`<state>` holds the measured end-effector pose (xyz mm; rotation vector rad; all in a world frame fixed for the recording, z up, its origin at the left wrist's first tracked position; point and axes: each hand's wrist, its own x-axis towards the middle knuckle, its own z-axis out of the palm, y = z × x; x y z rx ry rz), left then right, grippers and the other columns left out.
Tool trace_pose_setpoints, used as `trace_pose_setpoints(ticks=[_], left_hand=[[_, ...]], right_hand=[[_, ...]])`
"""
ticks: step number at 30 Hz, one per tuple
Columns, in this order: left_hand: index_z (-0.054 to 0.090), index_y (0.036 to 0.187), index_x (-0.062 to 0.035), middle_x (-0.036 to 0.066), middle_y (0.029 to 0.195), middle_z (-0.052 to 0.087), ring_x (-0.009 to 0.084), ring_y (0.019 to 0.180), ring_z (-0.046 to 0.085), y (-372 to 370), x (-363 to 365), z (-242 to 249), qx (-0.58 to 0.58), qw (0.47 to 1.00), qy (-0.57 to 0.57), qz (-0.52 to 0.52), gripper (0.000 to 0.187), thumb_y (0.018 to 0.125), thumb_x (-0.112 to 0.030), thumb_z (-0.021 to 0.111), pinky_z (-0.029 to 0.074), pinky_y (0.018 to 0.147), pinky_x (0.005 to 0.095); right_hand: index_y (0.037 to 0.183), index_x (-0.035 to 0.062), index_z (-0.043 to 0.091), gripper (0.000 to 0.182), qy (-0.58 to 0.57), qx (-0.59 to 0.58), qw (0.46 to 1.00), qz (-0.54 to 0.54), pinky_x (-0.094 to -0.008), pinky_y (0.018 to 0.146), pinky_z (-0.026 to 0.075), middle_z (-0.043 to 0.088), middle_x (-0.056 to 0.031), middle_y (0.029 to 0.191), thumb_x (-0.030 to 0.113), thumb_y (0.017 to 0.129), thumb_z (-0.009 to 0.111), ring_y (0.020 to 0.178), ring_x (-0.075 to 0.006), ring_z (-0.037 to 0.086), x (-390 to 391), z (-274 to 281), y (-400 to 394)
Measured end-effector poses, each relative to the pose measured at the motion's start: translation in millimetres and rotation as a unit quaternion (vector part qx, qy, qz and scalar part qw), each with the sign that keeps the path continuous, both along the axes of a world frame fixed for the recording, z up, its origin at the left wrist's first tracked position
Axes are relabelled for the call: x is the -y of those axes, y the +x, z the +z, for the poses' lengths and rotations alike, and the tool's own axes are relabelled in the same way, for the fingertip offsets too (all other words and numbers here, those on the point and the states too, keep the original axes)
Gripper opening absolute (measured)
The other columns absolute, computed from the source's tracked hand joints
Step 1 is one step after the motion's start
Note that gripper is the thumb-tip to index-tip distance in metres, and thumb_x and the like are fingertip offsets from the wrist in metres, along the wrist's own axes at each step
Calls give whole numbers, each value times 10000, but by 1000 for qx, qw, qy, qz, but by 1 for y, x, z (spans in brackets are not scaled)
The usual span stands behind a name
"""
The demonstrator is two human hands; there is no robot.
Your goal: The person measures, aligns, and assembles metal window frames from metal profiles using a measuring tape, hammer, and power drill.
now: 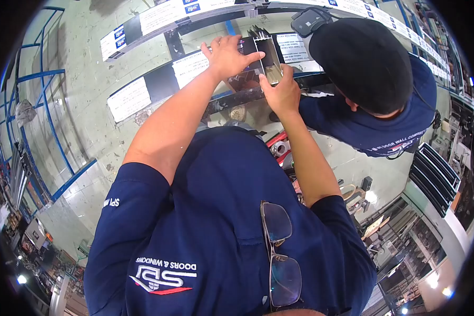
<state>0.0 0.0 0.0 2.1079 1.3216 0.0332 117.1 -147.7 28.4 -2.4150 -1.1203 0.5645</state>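
Note:
A short piece of aluminium profile (272, 59), with pale ribbed edges and a hollow channel, sits across a long dark profile bar in front of me. My left hand (228, 59) is on its left side, thumb reaching over the near rim and the other fingers spread along the dark face. At the end closer to me, my right hand (282, 94) pinches the piece between thumb and fingers. The undersides of my fingers are partly hidden. White printed labels (129, 99) cover parts of the long bar (160, 84) beneath.
A co-worker in a black cap (363, 66) leans in close on the right. Beyond the bar run more labelled profiles (158, 21). Blue metal racks (47, 73) stand on the floor at left. Eyeglasses (279, 253) hang from my shirt.

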Motion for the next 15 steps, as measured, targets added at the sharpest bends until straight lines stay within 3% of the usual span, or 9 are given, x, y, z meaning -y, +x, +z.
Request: trace_pose_setpoints(ticks=[3, 7, 9, 10, 11, 13, 14, 15], left_hand=[[472, 1458, -118, 137, 1519, 421, 361, 1467, 225, -2, -24, -3, 6, 999, 35, -10, 1070, 696, -861, 584, -16, 1140, 675], [482, 1446, -94, 142, 1510, 430, 354, 1466, 235, 3, -4, -4, 22, 999, 21, -24, 1072, 692, -847, 603, -17, 1144, 669], [482, 1444, -84, 163, 1516, 419, 352, 1469, 235, 2, 0, -1, 18, 1000, 12, 3, 1065, 699, -834, 610, -20, 1151, 656], [480, 1446, -85, 180, 1512, 417, 353, 1471, 234, 3, 1, -1, 24, 1000, 8, 5, 1056, 703, -822, 617, -24, 1157, 645], [469, 1454, -91, 174, 1512, 419, 352, 1471, 233, 4, -1, -1, 15, 1000, 9, -4, 1069, 695, -830, 614, -23, 1157, 646], [455, 1465, -100, 169, 1513, 421, 358, 1471, 230, 5, -5, -6, 3, 1000, 6, -2, 1093, 683, -848, 603, -21, 1158, 646], [443, 1475, -108, 167, 1516, 421, 368, 1474, 221, 5, -5, -10, 12, 1000, 3, -11, 1112, 672, -861, 597, -23, 1157, 652], [440, 1479, -112, 170, 1523, 414, 372, 1476, 219, 5, -6, -4, 5, 1000, -8, -19, 1115, 671, -863, 596, -26, 1152, 662]], right_hand=[[1278, 43, 460, 664, 46, -12, 999, 3, -513, 874, 503, 660, -260, 1113, 405, 803, 751, 990, -446, 651, -21, -14, -1], [1315, 20, 454, 731, 13, 12, 1000, -11, -509, 910, 491, 634, -275, 1160, 427, 793, 763, 1062, -450, 622, 3, 5, 4], [1362, 24, 436, 782, 99, 23, 994, -31, -495, 938, 482, 599, -282, 1220, 457, 795, 757, 1122, -435, 595, 18, 7, 3], [1371, 34, 445, 796, 114, 47, 991, -52, -459, 873, 487, 616, -189, 1061, 470, 791, 772, 959, -369, 614, 28, 5, 4], [1338, 41, 498, 724, 156, 88, 982, -64, -420, 793, 503, 612, -149, 990, 448, 805, 772, 826, -305, 620, 37, 2, 5], [1296, 62, 553, 621, 168, 44, 978, -111, -365, 686, 508, 609, -108, 942, 413, 829, 764, 696, -220, 593, 64, 20, -4], [1255, 46, 565, 564, 163, 33, 976, -144, -413, 763, 519, 631, -144, 1005, 415, 857, 720, 885, -290, 626, 80, 24, -13], [1255, 46, 565, 564, 161, 47, 970, -177, -413, 763, 519, 631, -144, 1005, 415, 857, 720, 885, -290, 626, 96, 21, -23]])
